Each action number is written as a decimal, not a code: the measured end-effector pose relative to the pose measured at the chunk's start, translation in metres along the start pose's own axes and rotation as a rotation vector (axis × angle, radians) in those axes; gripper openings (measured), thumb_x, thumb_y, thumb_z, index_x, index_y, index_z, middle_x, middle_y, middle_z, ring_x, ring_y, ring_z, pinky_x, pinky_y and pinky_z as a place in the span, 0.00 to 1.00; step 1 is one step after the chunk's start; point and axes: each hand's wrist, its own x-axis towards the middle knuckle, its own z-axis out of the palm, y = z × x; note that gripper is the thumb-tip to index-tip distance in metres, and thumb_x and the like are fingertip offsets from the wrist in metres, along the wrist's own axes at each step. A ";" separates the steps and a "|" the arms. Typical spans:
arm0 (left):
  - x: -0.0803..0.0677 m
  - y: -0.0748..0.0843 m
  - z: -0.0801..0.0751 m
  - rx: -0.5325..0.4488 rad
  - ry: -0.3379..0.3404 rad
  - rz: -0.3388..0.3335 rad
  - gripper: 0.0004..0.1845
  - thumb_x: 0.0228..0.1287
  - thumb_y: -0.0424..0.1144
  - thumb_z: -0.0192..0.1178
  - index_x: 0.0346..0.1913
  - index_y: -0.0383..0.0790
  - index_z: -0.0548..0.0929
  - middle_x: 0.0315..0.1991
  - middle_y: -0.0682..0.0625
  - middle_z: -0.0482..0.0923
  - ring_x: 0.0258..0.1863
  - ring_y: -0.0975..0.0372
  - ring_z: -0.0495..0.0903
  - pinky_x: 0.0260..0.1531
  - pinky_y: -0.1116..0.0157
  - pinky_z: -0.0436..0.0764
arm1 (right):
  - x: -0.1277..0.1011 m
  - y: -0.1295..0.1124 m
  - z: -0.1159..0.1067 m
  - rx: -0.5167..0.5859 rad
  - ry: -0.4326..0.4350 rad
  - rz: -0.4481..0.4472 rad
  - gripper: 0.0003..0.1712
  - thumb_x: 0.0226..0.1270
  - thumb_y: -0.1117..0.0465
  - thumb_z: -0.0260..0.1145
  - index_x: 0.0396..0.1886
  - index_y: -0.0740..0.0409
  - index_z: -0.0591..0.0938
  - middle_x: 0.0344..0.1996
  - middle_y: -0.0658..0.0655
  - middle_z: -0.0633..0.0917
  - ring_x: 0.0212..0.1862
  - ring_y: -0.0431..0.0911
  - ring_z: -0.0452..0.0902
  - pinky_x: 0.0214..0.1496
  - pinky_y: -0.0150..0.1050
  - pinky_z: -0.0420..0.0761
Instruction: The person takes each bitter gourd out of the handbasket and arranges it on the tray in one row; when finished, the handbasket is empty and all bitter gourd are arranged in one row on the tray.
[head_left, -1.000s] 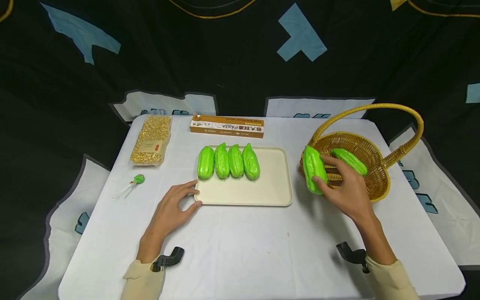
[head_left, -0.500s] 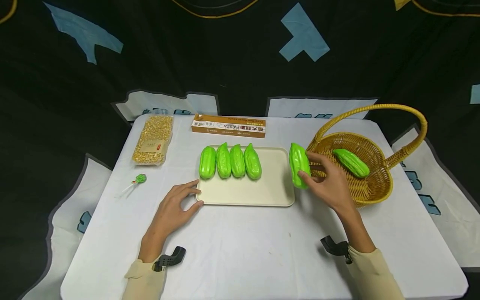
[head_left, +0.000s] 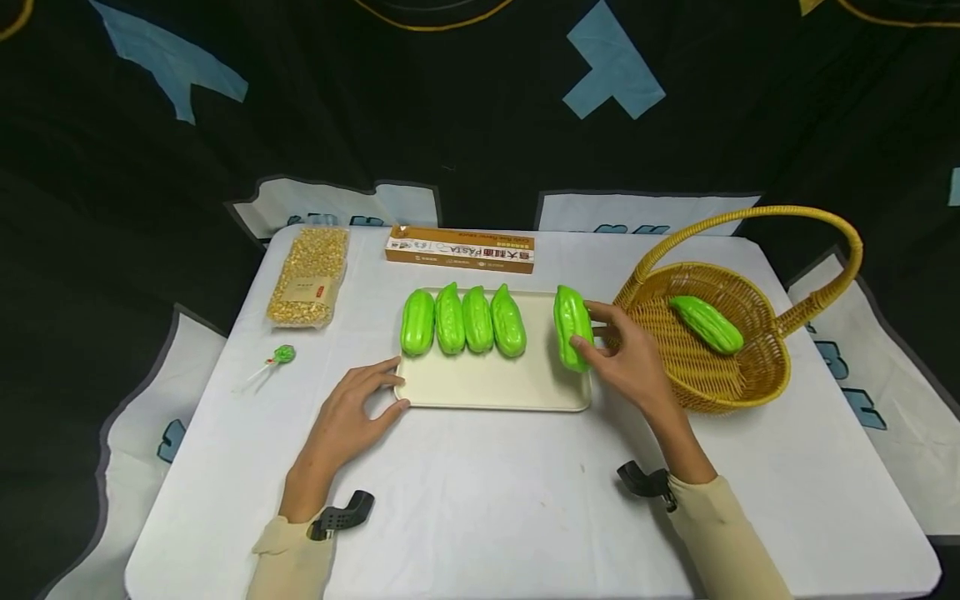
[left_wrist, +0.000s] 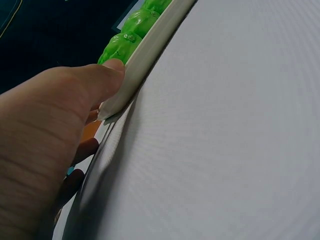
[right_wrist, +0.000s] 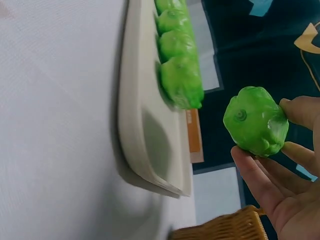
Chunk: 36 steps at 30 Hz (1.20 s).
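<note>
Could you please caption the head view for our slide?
Right hand holds a green gourd over the tray; left hand steadies it.

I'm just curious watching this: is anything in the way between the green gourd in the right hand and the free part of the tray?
Nothing visible. The right hand holds the green gourd over the tray's right end, and the stretch beside the four gourds in a row is bare. The left hand only touches the tray's near left corner.
</note>
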 end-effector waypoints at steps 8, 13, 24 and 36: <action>0.000 0.000 0.001 0.007 -0.003 -0.006 0.20 0.60 0.49 0.74 0.53 0.49 0.85 0.69 0.56 0.73 0.66 0.58 0.72 0.67 0.54 0.70 | 0.010 0.005 0.015 -0.005 -0.063 0.036 0.36 0.65 0.53 0.74 0.70 0.57 0.73 0.61 0.65 0.80 0.59 0.59 0.80 0.51 0.48 0.87; 0.001 0.000 0.000 0.003 -0.004 -0.006 0.19 0.61 0.48 0.74 0.53 0.49 0.85 0.69 0.56 0.73 0.66 0.58 0.72 0.67 0.55 0.70 | 0.015 0.008 0.020 -0.021 -0.077 0.048 0.35 0.66 0.53 0.74 0.70 0.57 0.73 0.61 0.65 0.80 0.60 0.59 0.79 0.54 0.51 0.86; 0.000 0.001 0.000 0.015 0.005 -0.011 0.19 0.60 0.48 0.74 0.53 0.49 0.85 0.69 0.55 0.74 0.65 0.57 0.72 0.66 0.53 0.71 | 0.026 0.016 0.030 -0.090 -0.110 0.061 0.36 0.66 0.52 0.73 0.70 0.56 0.72 0.60 0.67 0.81 0.54 0.59 0.83 0.53 0.52 0.86; 0.000 0.003 -0.001 -0.001 0.008 -0.008 0.18 0.60 0.48 0.74 0.52 0.49 0.86 0.69 0.55 0.74 0.66 0.56 0.72 0.67 0.53 0.71 | 0.035 0.027 0.041 -0.134 -0.161 0.107 0.36 0.67 0.49 0.72 0.71 0.53 0.71 0.61 0.65 0.80 0.55 0.60 0.83 0.56 0.54 0.84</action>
